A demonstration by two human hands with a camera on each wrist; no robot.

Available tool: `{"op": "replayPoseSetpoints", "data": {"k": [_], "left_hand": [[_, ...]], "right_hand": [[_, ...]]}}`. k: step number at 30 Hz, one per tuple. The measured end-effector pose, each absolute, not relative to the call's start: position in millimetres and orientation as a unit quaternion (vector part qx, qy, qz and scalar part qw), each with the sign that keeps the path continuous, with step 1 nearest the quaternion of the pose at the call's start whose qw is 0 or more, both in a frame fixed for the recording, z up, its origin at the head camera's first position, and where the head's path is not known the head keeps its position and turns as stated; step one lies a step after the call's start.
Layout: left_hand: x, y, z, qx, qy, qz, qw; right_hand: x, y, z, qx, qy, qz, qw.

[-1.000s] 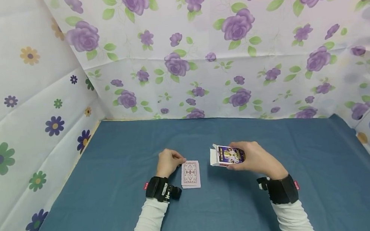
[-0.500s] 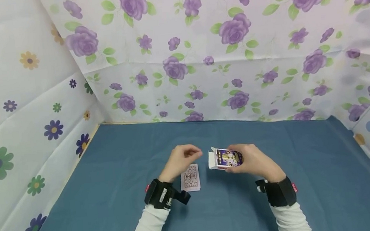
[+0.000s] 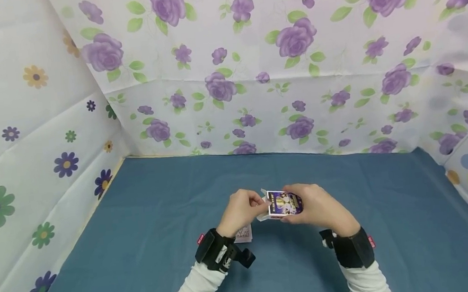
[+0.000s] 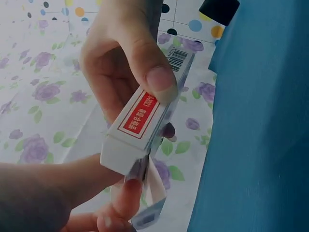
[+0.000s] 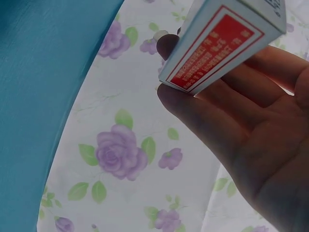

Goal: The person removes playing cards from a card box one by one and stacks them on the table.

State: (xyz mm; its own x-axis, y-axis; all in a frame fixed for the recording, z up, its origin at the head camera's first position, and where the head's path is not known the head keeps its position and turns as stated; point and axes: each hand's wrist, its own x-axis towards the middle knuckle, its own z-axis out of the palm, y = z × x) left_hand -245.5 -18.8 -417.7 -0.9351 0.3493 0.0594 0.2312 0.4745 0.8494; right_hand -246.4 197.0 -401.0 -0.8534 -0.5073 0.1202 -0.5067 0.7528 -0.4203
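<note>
In the head view my right hand (image 3: 324,208) grips a small playing card box (image 3: 284,203), purple and gold on its upper face. From the right wrist, its white side with a red label (image 5: 217,53) shows between thumb and fingers. The box is held raised and tilted, its open end to the left. My left hand (image 3: 243,211) has its curled fingers right at that end, beside the white flap (image 4: 152,188). Whether they pinch something in the box's mouth I cannot tell. A stack of playing cards (image 3: 244,234), patterned backs up, lies below the left hand, mostly hidden by it.
A blue cloth (image 3: 158,197) covers the table. White sheets with purple flowers (image 3: 219,88) hang along the back, and a second flowered sheet (image 3: 46,151) stands at the left. Black camera straps (image 3: 353,247) sit on both wrists.
My left hand has left the card stack and moved right, up to the box's open end. The right hand keeps its hold on the box and has shifted slightly left.
</note>
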Motion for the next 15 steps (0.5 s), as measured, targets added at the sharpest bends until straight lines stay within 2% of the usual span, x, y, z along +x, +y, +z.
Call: {"op": "replayPoseSetpoints", "data": {"k": [7,15], "left_hand": [[-253.9,-21.3,-416.7,0.154,0.816,0.534,0.159],[-262.9,-22.7,-425.0,0.150,0.784,0.572,0.186]], "right_hand": [[-244.4,196.5,-397.6,-0.271,0.938,-0.216,-0.020],[-244.5,199.1,-398.5,-0.271,0.937,-0.217,-0.018]]}}
